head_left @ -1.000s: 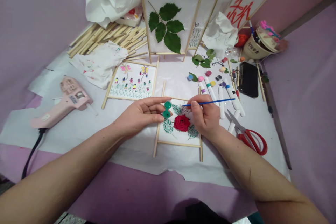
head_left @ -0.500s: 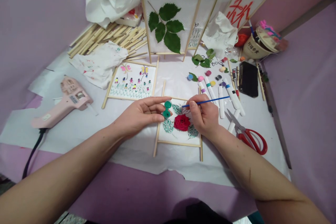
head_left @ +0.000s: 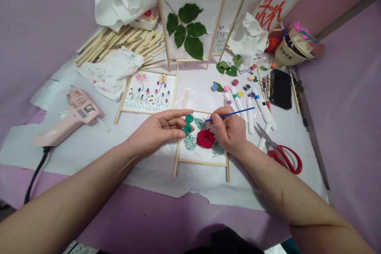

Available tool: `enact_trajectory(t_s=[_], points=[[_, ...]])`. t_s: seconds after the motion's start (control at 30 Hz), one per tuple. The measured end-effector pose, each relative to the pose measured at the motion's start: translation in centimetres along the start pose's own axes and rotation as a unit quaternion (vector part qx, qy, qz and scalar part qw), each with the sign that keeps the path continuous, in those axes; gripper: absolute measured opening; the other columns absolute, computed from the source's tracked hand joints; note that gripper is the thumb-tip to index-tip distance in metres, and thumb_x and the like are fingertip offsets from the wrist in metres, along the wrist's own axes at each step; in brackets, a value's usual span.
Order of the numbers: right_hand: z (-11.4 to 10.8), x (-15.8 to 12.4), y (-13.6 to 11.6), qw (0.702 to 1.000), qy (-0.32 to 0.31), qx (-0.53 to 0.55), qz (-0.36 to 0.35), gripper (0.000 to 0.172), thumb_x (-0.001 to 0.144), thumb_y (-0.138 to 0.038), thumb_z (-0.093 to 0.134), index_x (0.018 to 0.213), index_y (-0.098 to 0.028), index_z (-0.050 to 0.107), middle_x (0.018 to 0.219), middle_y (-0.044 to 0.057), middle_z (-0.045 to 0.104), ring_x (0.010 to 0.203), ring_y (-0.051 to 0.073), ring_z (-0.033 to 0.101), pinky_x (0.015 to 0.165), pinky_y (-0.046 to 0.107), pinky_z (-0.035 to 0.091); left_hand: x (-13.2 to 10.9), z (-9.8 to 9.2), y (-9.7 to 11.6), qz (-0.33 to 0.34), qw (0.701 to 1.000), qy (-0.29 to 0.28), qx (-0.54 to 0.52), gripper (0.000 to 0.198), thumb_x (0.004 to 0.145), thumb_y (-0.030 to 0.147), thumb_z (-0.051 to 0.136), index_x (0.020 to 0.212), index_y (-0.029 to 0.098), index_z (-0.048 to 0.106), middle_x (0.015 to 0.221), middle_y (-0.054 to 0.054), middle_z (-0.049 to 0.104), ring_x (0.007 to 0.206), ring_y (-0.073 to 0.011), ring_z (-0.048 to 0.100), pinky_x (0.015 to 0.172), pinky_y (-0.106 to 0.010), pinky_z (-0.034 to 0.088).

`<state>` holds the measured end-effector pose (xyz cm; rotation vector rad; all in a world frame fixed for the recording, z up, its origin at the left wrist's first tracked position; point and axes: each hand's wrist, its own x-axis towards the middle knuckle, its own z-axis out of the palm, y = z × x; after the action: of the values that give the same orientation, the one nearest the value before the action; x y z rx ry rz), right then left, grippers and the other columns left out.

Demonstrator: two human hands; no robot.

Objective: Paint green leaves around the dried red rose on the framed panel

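A thin blue-handled paintbrush is clamped in the grip of the right hand, held like a pen between thumb and fingers, with its tip just above the upper leaves on a small white panel. The panel lies flat in a frame of wooden sticks on the counter, directly in front of the person. At its centre is a red rose, with green patterned leaves around it.

The left hand reaches in from the left, its grip closed on two small green paint pots, one above the other, at the panel's left edge.

To the right of the right hand lie white paint markers with coloured bands, and beyond them is a row of little paint pots. Red-handled scissors rest near the lower right, and a black phone lies further up. A second framed panel, painted with butterflies and small figures, lies just beyond the left hand. Behind it stands a wooden-framed screen bearing a real leaf sprig. A pink glue gun lies at the far left, and a pile of wooden sticks sits at the back.
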<state>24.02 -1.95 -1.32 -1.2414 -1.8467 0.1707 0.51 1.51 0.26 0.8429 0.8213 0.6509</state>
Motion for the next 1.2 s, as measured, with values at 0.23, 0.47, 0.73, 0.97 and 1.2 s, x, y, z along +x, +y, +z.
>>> enact_trajectory(t_s=[0.23, 0.47, 0.73, 0.97, 1.2], points=[[0.00, 0.13, 0.01, 1.000, 0.016, -0.007, -0.012, 0.013, 0.103, -0.024, 0.049, 0.094, -0.024, 0.059, 0.080, 0.000, 0.069, 0.066, 0.014, 0.064, 0.060, 0.029, 0.049, 0.07, 0.03, 0.00, 0.003, 1.000, -0.002, 0.001, 0.048, 0.064, 0.015, 0.094, 0.107, 0.034, 0.085, 0.082, 0.002, 0.070, 0.089, -0.0137, 0.073, 0.077, -0.020, 0.056], [-0.07, -0.09, 0.00, 0.998, 0.052, 0.022, 0.011, 0.012, 0.101, -0.023, 0.051, 0.092, -0.024, 0.060, 0.078, 0.000, 0.067, 0.066, 0.016, 0.063, 0.061, 0.032, 0.049, 0.14, -0.38, -0.27, 0.007, 1.000, -0.003, 0.012, 0.050, 0.063, 0.018, 0.095, 0.109, 0.035, 0.085, 0.084, 0.002, 0.072, 0.082, -0.0118, 0.072, 0.074, -0.020, 0.055], [-0.13, 0.29, -0.13, 0.999, 0.026, 0.021, -0.014, 0.016, 0.100, -0.021, 0.049, 0.086, -0.024, 0.058, 0.074, 0.000, 0.066, 0.062, 0.015, 0.060, 0.058, 0.030, 0.046, 0.12, -0.50, -0.43, 0.007, 1.000, -0.001, 0.015, 0.050, 0.064, 0.023, 0.096, 0.110, 0.037, 0.084, 0.087, 0.002, 0.071, 0.085, -0.0120, 0.072, 0.078, -0.021, 0.055], [-0.08, 0.40, -0.16, 1.000, 0.017, 0.021, -0.014, 0.016, 0.099, -0.020, 0.050, 0.084, -0.024, 0.055, 0.068, -0.002, 0.061, 0.056, 0.013, 0.053, 0.054, 0.029, 0.041, 0.15, -0.59, -0.44, 0.010, 1.000, -0.002, 0.024, 0.051, 0.065, 0.024, 0.096, 0.113, 0.037, 0.084, 0.088, 0.002, 0.072, 0.086, -0.0125, 0.072, 0.080, -0.022, 0.056], [-0.11, 0.38, -0.22, 1.000, 0.017, 0.011, -0.018, 0.018, 0.101, -0.023, 0.048, 0.085, -0.024, 0.056, 0.071, 0.000, 0.065, 0.059, 0.014, 0.059, 0.056, 0.030, 0.045, -0.01, -0.53, -0.27, 0.000, 1.000, 0.000, 0.020, 0.050, 0.065, 0.023, 0.097, 0.112, 0.035, 0.084, 0.088, 0.001, 0.073, 0.087, -0.0132, 0.071, 0.081, -0.025, 0.055]])
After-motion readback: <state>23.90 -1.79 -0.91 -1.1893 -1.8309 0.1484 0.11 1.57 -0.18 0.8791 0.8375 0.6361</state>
